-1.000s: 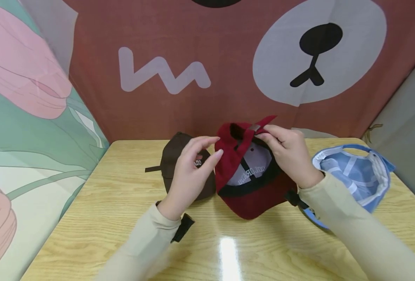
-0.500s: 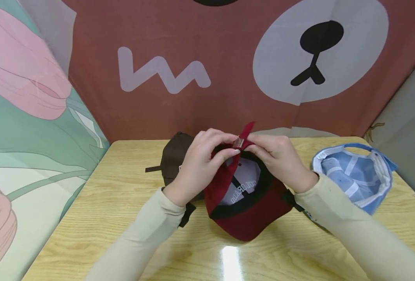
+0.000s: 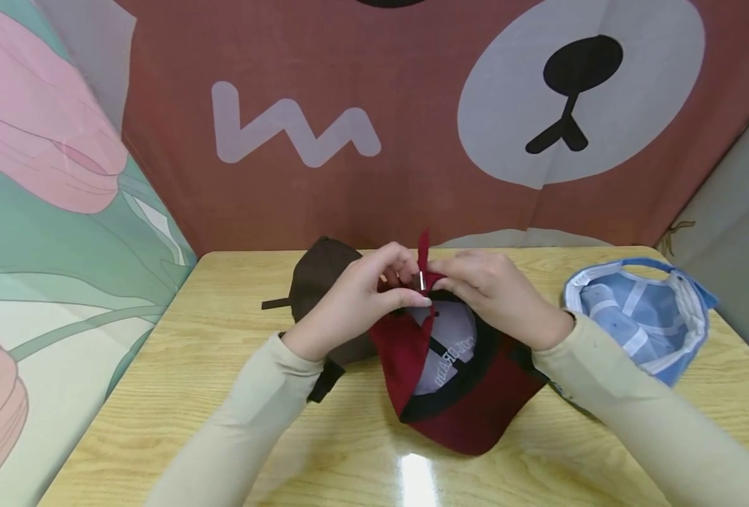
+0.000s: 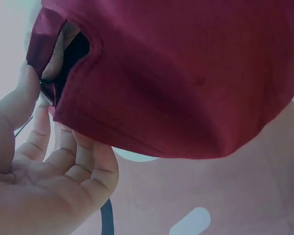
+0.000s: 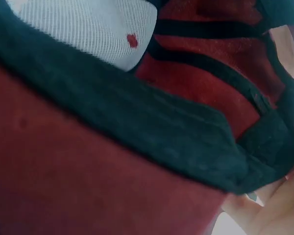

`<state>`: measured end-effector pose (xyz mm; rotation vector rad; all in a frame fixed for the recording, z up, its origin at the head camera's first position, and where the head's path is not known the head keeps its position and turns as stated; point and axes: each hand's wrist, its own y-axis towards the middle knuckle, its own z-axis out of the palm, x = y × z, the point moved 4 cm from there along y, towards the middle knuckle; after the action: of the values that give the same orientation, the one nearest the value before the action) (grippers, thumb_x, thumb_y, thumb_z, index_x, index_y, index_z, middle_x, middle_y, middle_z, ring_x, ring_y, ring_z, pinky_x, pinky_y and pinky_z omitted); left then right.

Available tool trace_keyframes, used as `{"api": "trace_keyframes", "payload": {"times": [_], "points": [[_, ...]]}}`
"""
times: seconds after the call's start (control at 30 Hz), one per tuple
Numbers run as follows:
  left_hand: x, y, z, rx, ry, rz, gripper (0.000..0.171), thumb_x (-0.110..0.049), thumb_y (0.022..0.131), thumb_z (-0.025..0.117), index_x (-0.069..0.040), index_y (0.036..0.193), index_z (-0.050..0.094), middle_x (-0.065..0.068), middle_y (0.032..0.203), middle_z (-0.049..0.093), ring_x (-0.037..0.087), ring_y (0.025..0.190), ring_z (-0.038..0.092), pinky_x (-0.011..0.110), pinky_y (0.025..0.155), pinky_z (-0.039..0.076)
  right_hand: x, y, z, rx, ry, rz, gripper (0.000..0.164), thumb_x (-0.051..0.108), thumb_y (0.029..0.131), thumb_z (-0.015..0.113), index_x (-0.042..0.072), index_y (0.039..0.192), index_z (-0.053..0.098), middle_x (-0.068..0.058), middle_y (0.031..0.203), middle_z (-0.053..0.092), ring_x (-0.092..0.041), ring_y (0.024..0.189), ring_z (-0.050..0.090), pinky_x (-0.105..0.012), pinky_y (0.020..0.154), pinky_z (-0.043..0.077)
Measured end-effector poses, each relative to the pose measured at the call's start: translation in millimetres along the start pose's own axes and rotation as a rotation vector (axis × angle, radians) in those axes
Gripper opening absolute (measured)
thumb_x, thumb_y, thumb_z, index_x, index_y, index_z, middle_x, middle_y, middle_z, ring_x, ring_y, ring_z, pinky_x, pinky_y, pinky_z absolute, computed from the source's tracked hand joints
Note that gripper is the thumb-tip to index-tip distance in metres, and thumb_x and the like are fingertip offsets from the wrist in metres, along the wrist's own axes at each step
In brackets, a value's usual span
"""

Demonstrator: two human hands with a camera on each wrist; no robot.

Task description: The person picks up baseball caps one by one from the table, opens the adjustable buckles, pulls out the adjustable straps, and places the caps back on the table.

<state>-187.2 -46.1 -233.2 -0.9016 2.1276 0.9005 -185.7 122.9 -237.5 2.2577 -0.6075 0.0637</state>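
Note:
A dark red baseball cap hangs between both hands above the table, its inside facing me and its brim low. My left hand pinches the back strap beside a small metal buckle. From the other side my right hand grips the strap end and cap edge between thumb and fingers. The loose strap tip points up. In the left wrist view, the strap arches over the cap's rear opening, with the thumb on it. The right wrist view shows the dark sweatband; few fingers are visible there.
Behind my left hand lies a dark brown cap, its strap sticking out leftward. A light blue cap rests inside-up at the right, partly behind the right sleeve. The wooden table meets a printed cloth backdrop.
My left hand has moved in from beside the cap and now pinches the strap at the buckle. The cap has come lower and nearer; the strap tip has swung upright.

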Motion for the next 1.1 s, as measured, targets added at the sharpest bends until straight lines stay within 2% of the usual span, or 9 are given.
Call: {"api": "trace_keyframes", "payload": {"times": [0.1, 0.2, 0.3, 0.43, 0.5, 0.63, 0.77, 0.93, 1.1], "points": [[1.2, 0.0, 1.5, -0.012, -0.009, 0.017, 0.025, -0.005, 0.082, 0.076, -0.007, 0.092, 0.053, 0.005, 0.087, 0.056, 0.020, 0.077, 0.055, 0.036, 0.066, 0.049, -1.0, -0.4, 0.5, 0.000, 0.015, -0.009, 0.033, 0.003, 0.077, 0.070, -0.004, 0.109, 0.070, -0.012, 0.097, 0.072, -0.021, 0.081, 0.067, -0.038, 0.069, 0.056], [1.1, -0.4, 3.2, -0.052, 0.001, 0.044, 0.022, -0.006, 0.082, 0.077, -0.007, 0.086, 0.055, 0.003, 0.085, 0.058, 0.020, 0.073, 0.055, 0.036, 0.065, 0.049, -1.7, -1.1, -0.4, -0.004, 0.031, -0.017, 0.035, -0.001, 0.076, 0.070, -0.004, 0.111, 0.070, -0.013, 0.100, 0.072, -0.021, 0.084, 0.069, -0.039, 0.071, 0.056], [0.0, -3.2, 3.8, -0.172, 0.082, 0.073, 0.022, -0.009, 0.081, 0.079, -0.007, 0.089, 0.059, 0.002, 0.088, 0.061, 0.018, 0.076, 0.055, 0.032, 0.069, 0.049, -2.0, -1.3, -2.0, -0.019, 0.016, -0.013, 0.038, -0.009, 0.072, 0.074, -0.005, 0.109, 0.070, -0.014, 0.099, 0.072, -0.023, 0.085, 0.069, -0.040, 0.071, 0.056], [-4.8, -11.5, 4.9, -0.398, 0.250, 0.121, 0.033, -0.016, 0.077, 0.083, -0.005, 0.096, 0.059, 0.004, 0.091, 0.059, 0.018, 0.082, 0.052, 0.031, 0.075, 0.044, -2.1, -0.4, -4.5, -0.080, -0.056, 0.015, 0.034, -0.010, 0.071, 0.076, -0.004, 0.105, 0.071, -0.014, 0.095, 0.072, -0.025, 0.080, 0.068, -0.041, 0.069, 0.057], [-7.1, -15.4, 8.1, -0.454, 0.304, 0.140, 0.037, -0.020, 0.076, 0.085, -0.004, 0.097, 0.058, 0.005, 0.090, 0.058, 0.019, 0.083, 0.052, 0.031, 0.074, 0.043, -1.7, 0.4, -5.6, -0.111, -0.087, 0.022, 0.032, -0.009, 0.072, 0.077, -0.003, 0.103, 0.072, -0.014, 0.093, 0.072, -0.025, 0.078, 0.066, -0.041, 0.067, 0.056], [-7.8, -18.1, 16.3, -0.445, 0.345, 0.138, 0.035, -0.021, 0.077, 0.084, -0.004, 0.096, 0.061, 0.003, 0.087, 0.063, 0.018, 0.080, 0.052, 0.029, 0.069, 0.043, -1.6, 1.2, -6.2, -0.137, -0.124, 0.023, 0.030, -0.008, 0.072, 0.077, -0.003, 0.101, 0.072, -0.013, 0.091, 0.072, -0.026, 0.077, 0.065, -0.042, 0.068, 0.056], [-7.2, -17.4, 18.9, -0.429, 0.301, 0.136, 0.020, -0.011, 0.084, 0.077, -0.003, 0.098, 0.066, 0.004, 0.087, 0.069, 0.017, 0.081, 0.058, 0.028, 0.069, 0.047, -2.4, 1.3, -6.3, -0.142, -0.165, 0.014, 0.028, -0.008, 0.073, 0.077, -0.003, 0.101, 0.071, -0.014, 0.091, 0.072, -0.028, 0.080, 0.067, -0.043, 0.072, 0.056], [-8.4, -16.4, 15.5, -0.466, 0.214, 0.203, 0.013, -0.001, 0.087, 0.071, 0.000, 0.100, 0.069, 0.008, 0.090, 0.068, 0.017, 0.076, 0.059, 0.030, 0.066, 0.053, -2.3, -0.9, -7.2, -0.125, -0.241, 0.000, 0.030, -0.008, 0.074, 0.077, -0.002, 0.102, 0.068, -0.014, 0.091, 0.072, -0.029, 0.080, 0.067, -0.045, 0.073, 0.056], [-8.8, -16.1, 14.7, -0.474, 0.241, 0.277, 0.014, 0.003, 0.087, 0.069, 0.000, 0.100, 0.072, 0.009, 0.091, 0.065, 0.019, 0.078, 0.056, 0.029, 0.066, 0.050, -2.1, -2.0, -8.3, -0.119, -0.254, 0.007, 0.031, -0.010, 0.074, 0.077, -0.003, 0.103, 0.068, -0.015, 0.091, 0.072, -0.029, 0.077, 0.067, -0.044, 0.072, 0.056]]}}
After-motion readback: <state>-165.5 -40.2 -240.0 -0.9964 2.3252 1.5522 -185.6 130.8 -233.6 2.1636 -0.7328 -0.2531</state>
